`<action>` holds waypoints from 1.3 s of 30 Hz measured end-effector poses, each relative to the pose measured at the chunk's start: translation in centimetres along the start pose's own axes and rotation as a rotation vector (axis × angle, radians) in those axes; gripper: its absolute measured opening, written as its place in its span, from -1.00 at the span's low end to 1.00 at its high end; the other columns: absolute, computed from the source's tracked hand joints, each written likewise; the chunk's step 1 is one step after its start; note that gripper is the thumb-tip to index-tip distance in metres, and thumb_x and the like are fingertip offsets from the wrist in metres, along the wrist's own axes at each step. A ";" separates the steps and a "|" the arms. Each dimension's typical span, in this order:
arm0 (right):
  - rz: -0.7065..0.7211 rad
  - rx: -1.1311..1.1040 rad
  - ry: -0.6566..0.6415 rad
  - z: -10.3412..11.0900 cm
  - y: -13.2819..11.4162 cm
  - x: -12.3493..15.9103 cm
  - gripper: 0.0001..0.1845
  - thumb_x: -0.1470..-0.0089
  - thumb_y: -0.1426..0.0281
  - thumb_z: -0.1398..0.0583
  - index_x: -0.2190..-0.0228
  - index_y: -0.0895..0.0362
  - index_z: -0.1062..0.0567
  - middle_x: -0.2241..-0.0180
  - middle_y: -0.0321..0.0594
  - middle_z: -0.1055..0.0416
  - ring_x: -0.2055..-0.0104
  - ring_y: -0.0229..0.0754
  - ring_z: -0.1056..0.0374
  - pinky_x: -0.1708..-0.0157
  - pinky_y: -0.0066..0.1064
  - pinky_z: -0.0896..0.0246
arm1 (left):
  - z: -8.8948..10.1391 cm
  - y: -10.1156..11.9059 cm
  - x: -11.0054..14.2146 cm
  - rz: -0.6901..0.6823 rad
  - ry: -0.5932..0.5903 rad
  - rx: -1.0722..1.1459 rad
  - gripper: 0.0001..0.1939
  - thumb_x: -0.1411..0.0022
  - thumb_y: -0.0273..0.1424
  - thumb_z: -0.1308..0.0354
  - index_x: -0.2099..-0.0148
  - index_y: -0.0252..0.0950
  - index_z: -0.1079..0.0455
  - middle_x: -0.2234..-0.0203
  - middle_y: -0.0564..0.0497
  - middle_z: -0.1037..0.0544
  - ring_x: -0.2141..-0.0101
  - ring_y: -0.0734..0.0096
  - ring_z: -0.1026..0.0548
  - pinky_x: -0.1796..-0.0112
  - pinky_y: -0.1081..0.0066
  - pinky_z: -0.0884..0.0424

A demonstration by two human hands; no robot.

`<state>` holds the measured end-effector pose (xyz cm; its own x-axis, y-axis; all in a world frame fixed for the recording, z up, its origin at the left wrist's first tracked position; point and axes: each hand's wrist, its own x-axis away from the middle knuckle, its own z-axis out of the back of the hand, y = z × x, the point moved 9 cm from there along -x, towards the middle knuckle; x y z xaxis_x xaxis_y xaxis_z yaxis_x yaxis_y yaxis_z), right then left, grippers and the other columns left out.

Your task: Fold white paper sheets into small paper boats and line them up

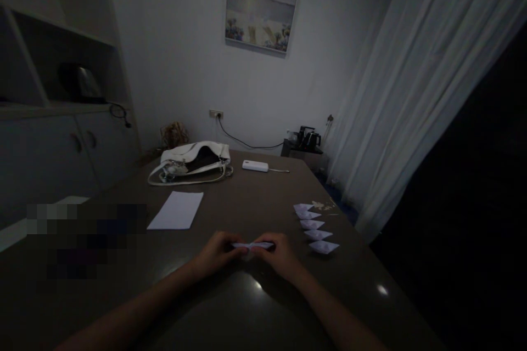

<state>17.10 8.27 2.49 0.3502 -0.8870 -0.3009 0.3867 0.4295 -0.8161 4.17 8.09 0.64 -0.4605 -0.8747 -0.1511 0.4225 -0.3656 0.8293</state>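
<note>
Between my two hands is a small folded white paper boat, held low over the dark table. My left hand pinches its left end with thumb and fingers. At the other end my right hand grips it the same way, the thumbs nearly meeting in the middle. Much of the paper is hidden behind the fingers. Several finished paper boats stand in a row to the right of my right hand. A stack of white paper lies beyond my left hand.
At the table's far end lie a white handbag and a white power bank with a short cable. Small pale scraps lie near the right edge. A dark side stand holds a kettle. A blurred patch covers the left side.
</note>
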 end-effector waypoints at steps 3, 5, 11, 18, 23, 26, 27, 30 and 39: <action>-0.050 -0.037 -0.022 -0.2 0.6 -0.1 -0.79 0.09 0.30 -0.26 0.49 0.21 -0.58 0.60 -0.25 -0.42 0.55 -0.29 -0.25 0.55 -0.50 -0.05 | -0.1 0.0 0.0 -0.019 0.007 0.000 -0.60 -0.16 -0.13 -0.09 0.31 -0.42 -0.50 0.49 0.01 -0.52 0.43 0.38 -0.42 0.44 0.51 -0.25; -0.090 -0.094 -0.033 -0.4 1.1 -0.1 -0.77 0.10 0.28 -0.26 0.50 0.23 -0.57 0.64 -0.27 -0.37 0.57 -0.30 -0.23 0.58 -0.51 -0.03 | -0.1 0.1 0.0 -0.023 0.008 0.007 -0.59 -0.16 -0.13 -0.09 0.31 -0.43 -0.49 0.49 0.00 -0.51 0.43 0.37 -0.42 0.44 0.52 -0.25; -0.156 -0.288 0.000 -0.5 2.1 -0.3 -0.75 0.14 0.27 -0.28 0.43 0.21 -0.53 0.65 -0.32 -0.35 0.63 -0.34 -0.21 0.61 -0.53 -0.07 | 0.6 0.4 0.1 0.011 0.071 -0.042 -0.60 -0.16 -0.14 -0.06 0.38 -0.43 -0.45 0.56 0.01 -0.47 0.49 0.40 -0.39 0.48 0.51 -0.24; -0.020 -0.217 0.055 0.5 0.7 -0.3 -0.88 0.15 0.43 -0.27 0.44 0.18 -0.50 0.45 -0.23 -0.47 0.39 -0.22 -0.37 0.39 -0.44 -0.26 | 0.9 1.8 0.2 -0.055 0.051 0.082 -0.66 -0.14 -0.22 -0.12 0.16 -0.37 -0.46 0.30 -0.07 -0.57 0.29 0.26 -0.48 0.26 0.39 -0.36; 0.012 -0.314 0.063 0.4 0.9 -0.4 -0.81 0.16 0.42 -0.29 0.38 0.17 -0.50 0.36 -0.18 -0.48 0.30 -0.16 -0.41 0.28 -0.36 -0.30 | 0.3 1.7 0.2 -0.041 0.025 0.188 -0.62 -0.17 -0.19 -0.10 0.10 -0.38 -0.44 0.24 -0.11 -0.56 0.23 0.23 -0.49 0.19 0.34 -0.37; -0.036 -0.409 0.026 -0.2 1.5 -0.4 -0.73 0.19 0.38 -0.32 0.34 0.16 -0.48 0.35 -0.18 -0.48 0.30 -0.17 -0.41 0.27 -0.35 -0.30 | 0.0 1.6 0.3 -0.040 0.016 0.183 -0.62 -0.16 -0.19 -0.11 0.11 -0.40 -0.43 0.25 -0.12 -0.56 0.23 0.23 -0.48 0.20 0.35 -0.37; -0.056 -0.438 0.001 -0.5 1.6 -0.4 -0.70 0.19 0.35 -0.32 0.33 0.15 -0.47 0.35 -0.19 -0.48 0.31 -0.18 -0.41 0.26 -0.35 -0.30 | 0.0 1.5 0.3 -0.040 0.016 0.173 -0.62 -0.16 -0.19 -0.11 0.14 -0.41 -0.43 0.27 -0.12 -0.56 0.25 0.24 -0.48 0.22 0.36 -0.37; -0.093 -0.487 -0.071 -1.4 1.7 -0.2 -0.67 0.20 0.30 -0.33 0.32 0.15 -0.46 0.37 -0.19 -0.48 0.34 -0.21 -0.40 0.29 -0.35 -0.30 | 0.0 1.4 0.3 -0.040 0.030 0.105 -0.62 -0.16 -0.17 -0.10 0.19 -0.41 -0.43 0.35 -0.09 -0.55 0.33 0.29 -0.47 0.31 0.42 -0.36; -0.074 -0.330 -0.046 -1.2 1.5 -0.2 -0.85 0.10 0.42 -0.22 0.39 0.20 -0.50 0.48 -0.23 -0.44 0.48 -0.26 -0.35 0.46 -0.46 -0.26 | -0.5 2.5 0.5 -0.083 -0.034 -0.003 -0.62 -0.20 -0.16 -0.05 0.14 -0.37 -0.45 0.37 -0.03 -0.55 0.39 0.39 -0.44 0.37 0.50 -0.30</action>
<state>16.57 8.85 0.77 0.3726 -0.9018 -0.2187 0.1184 0.2800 -0.9527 5.36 6.56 2.34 -0.5204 -0.8301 -0.2003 0.3842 -0.4371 0.8132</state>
